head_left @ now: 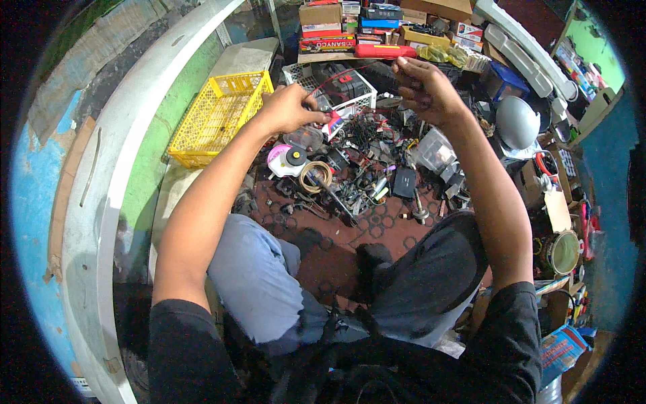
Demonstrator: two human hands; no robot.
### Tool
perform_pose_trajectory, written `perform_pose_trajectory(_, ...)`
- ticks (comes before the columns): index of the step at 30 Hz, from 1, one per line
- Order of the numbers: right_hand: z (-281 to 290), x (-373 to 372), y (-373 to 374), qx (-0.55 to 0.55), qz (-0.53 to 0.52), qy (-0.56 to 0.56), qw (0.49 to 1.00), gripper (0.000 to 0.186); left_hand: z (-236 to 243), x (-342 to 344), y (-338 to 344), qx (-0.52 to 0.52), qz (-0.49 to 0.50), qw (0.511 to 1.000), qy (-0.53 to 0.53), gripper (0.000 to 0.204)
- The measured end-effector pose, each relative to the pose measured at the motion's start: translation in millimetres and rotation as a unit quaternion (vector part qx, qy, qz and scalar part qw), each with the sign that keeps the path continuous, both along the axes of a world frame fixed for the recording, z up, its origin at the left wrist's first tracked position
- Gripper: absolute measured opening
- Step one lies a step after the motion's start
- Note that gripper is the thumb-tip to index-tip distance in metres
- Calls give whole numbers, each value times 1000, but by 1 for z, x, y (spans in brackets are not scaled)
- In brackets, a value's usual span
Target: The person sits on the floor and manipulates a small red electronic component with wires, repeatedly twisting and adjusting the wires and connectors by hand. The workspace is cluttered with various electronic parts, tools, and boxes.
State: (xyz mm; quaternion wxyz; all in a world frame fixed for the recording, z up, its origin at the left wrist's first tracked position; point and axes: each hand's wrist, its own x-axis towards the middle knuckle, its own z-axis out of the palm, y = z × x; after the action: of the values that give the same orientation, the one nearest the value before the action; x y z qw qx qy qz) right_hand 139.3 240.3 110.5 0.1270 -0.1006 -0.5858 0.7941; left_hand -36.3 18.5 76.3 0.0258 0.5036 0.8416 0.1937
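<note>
A thin red wire (342, 71) arcs between my two raised hands. My left hand (289, 110) is closed around one end of it, with the thumb pointing right above a small red, white and blue packet (332, 124). At the wire's other end, my right hand (431, 89) pinches it between thumb and fingertips, just below a long red case (385, 51). The exact grip at each fingertip is too small to make out. Beneath both hands spreads a heap of black cables and small parts (367, 135).
A yellow plastic basket (219, 114) stands at left, beside a white crate (363, 101) with a dark device in it. A white reservoir with a black cap (288, 160) and a coiled tan hose (315, 176) lie nearer. Stacked boxes (326, 30) stand behind; a grey helmet-like dome (517, 122) sits right.
</note>
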Motion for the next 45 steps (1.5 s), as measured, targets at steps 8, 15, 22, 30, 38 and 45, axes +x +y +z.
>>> perform_pose_trajectory(8, -25, 11, 30, 553, 152, -113, 811, 47, -5, -13, -12, 118, -63, 982, -134, 18)
perform_pose_trajectory(15, -5, 10, 33, 197, -105, 0, 975, 28, -1, -12, -21, 143, 17, 965, -219, 34)
perform_pose_trajectory(22, -26, 0, 84, -66, -417, 57, 905, 17, -15, -33, -29, 130, 71, 964, -223, 13)
perform_pose_trajectory(30, -18, 14, 42, 70, -138, -38, 987, 30, -26, -14, -22, 90, -19, 966, -241, 46)
perform_pose_trajectory(38, 12, 13, -19, 94, 113, 30, 989, 29, -11, 28, 10, 98, -149, 960, -216, 84)
perform_pose_trajectory(45, 14, 7, -24, 22, 67, 47, 996, 27, -16, 34, 7, 189, -244, 839, -448, 59)
